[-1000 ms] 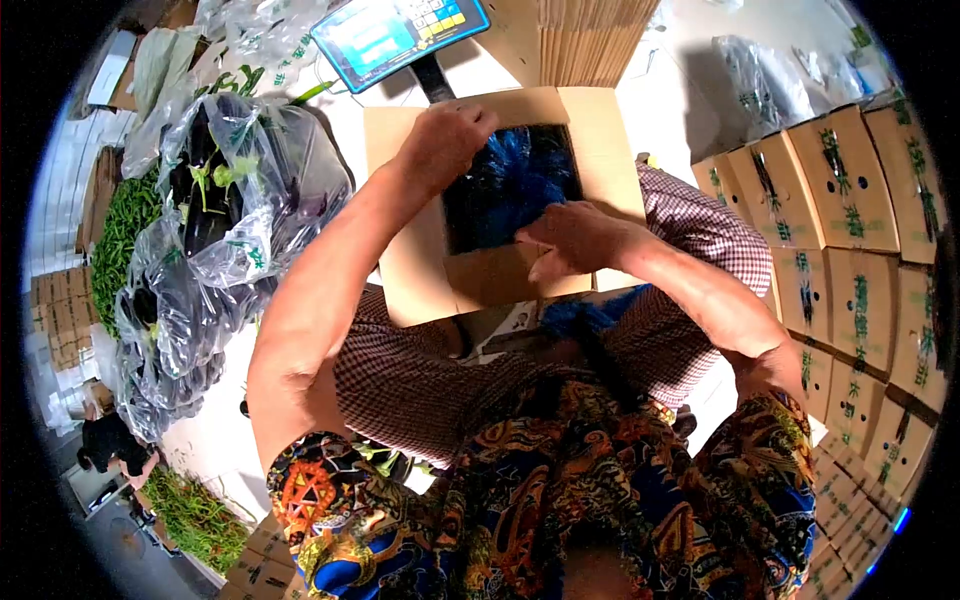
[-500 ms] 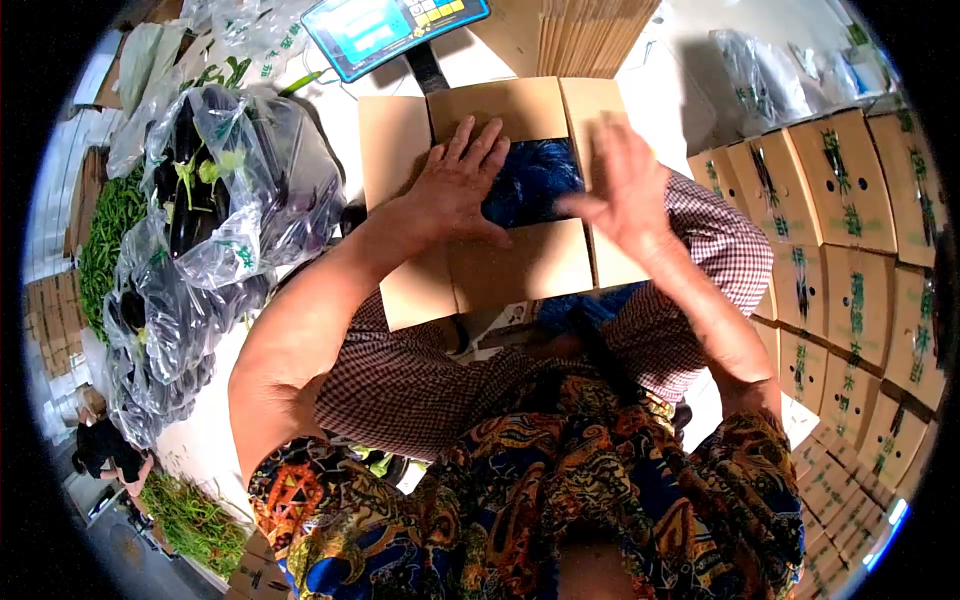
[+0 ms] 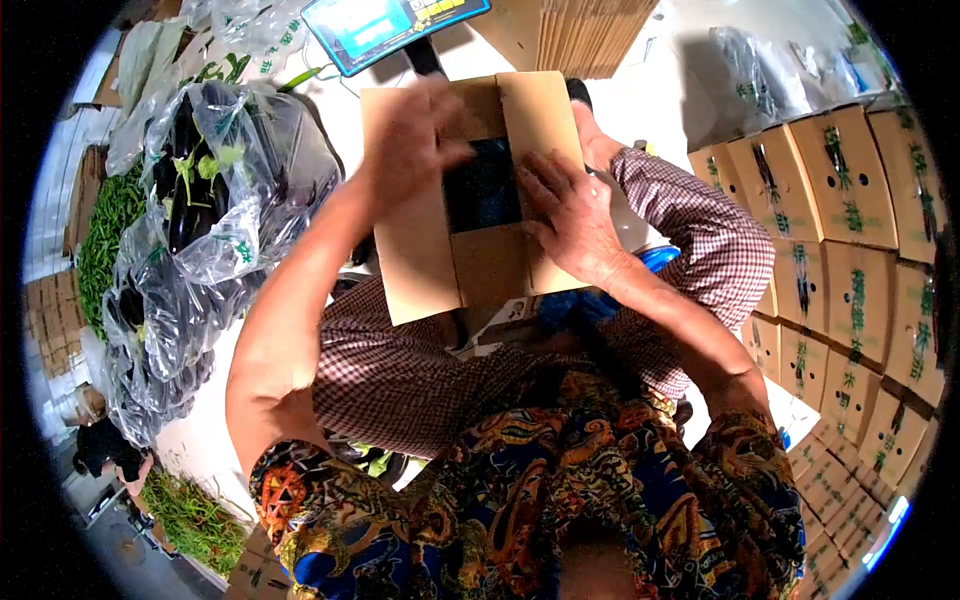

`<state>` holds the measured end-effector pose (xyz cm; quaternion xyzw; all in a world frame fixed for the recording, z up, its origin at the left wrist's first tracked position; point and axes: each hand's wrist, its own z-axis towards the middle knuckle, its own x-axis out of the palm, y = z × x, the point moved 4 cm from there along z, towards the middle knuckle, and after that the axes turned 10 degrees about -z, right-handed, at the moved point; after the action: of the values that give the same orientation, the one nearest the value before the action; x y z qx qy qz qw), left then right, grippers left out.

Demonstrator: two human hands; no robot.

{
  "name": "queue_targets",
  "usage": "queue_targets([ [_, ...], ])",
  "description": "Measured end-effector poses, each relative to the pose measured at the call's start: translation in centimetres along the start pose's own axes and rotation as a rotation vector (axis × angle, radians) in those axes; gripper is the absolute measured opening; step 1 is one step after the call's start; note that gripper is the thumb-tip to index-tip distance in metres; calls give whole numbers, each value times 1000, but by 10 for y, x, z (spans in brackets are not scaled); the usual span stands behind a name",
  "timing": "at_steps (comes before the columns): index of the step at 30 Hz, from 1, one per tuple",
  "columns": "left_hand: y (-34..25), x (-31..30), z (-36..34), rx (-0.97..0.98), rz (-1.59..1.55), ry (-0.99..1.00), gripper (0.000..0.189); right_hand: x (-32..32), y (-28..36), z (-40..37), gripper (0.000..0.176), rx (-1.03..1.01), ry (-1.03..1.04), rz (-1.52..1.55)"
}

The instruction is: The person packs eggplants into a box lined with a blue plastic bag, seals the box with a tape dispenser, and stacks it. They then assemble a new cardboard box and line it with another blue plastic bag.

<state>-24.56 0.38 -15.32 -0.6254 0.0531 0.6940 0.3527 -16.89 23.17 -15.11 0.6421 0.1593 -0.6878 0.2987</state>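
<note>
Between my knees stands a cardboard box [image 3: 412,262], its flaps partly folded over. A gap in the middle shows dark blue plastic [image 3: 490,190] inside. My left hand [image 3: 412,145], smeared by motion, is over the left flap near its far end, thumb apart from the fingers and nothing held. Flat on the right flap [image 3: 537,105] lies my right hand [image 3: 575,215], fingers spread toward the gap. The short near flap [image 3: 490,262] and far flap [image 3: 472,108] are tucked inward under the side flaps.
Plastic bags of eggplants [image 3: 215,190] lie at left, beside green peppers [image 3: 115,240]. A scale display [image 3: 375,30] stands beyond the box, next to flattened cardboard [image 3: 590,35]. Stacked cartons [image 3: 850,200] line the right. Another person [image 3: 105,445] is at far left.
The right flap has swung inward and left, narrowing the gap. My right hand moved left and down with it; my left hand moved left and up.
</note>
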Motion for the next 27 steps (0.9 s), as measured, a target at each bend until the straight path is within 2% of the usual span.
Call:
queue_targets([
  [2, 7, -59, -5, -147, 6, -313, 61, 8, -4, -5, 61, 64, -32, 45],
  [3, 16, -62, -9, -429, -66, -418, 59, 7, -3, -5, 61, 68, -49, 54],
  [6, 26, -20, -17, -138, -9, -486, 60, 3, -6, -1, 60, 82, -42, 61],
  [7, 37, -15, -8, -55, -84, -493, 63, 4, -6, -2, 59, 93, -24, 60],
  [8, -14, -51, 13, -325, -771, -415, 70, 7, -6, -3, 58, 84, -43, 49],
  [10, -19, 4, 34, -12, -605, -478, 76, 13, -6, -4, 57, 61, -81, 25],
  [12, -27, 19, 46, -154, -585, -360, 80, 11, -8, -1, 56, 30, -113, 37],
  [13, -28, 20, 48, -10, -477, -424, 73, 11, -11, -1, 55, 25, -114, 43],
  [16, -25, 35, 44, -82, -167, -385, 66, 9, -8, -6, 56, 63, -84, 87],
  [17, -26, 38, 45, -54, -69, -397, 62, 8, -7, -3, 56, 68, -75, 102],
  [20, -24, 51, 48, -82, 151, -276, 62, 8, -11, -6, 57, 102, -83, 81],
  [21, -24, 52, 49, -60, 199, -299, 60, 10, -13, -7, 63, 123, -13, 61],
  [24, -18, 44, 44, -35, 165, -261, 57, 17, -18, -18, 69, 215, -100, 150],
  [25, -14, 47, 43, -34, 177, -274, 55, 17, -14, -30, 72, 174, -86, 248],
  [26, -13, 47, 43, -33, 174, -263, 55, 9, -3, -43, 67, 157, -161, 372],
  [27, -13, 48, 43, -31, 165, -260, 55, 12, 2, -54, 65, 225, -158, 399],
])
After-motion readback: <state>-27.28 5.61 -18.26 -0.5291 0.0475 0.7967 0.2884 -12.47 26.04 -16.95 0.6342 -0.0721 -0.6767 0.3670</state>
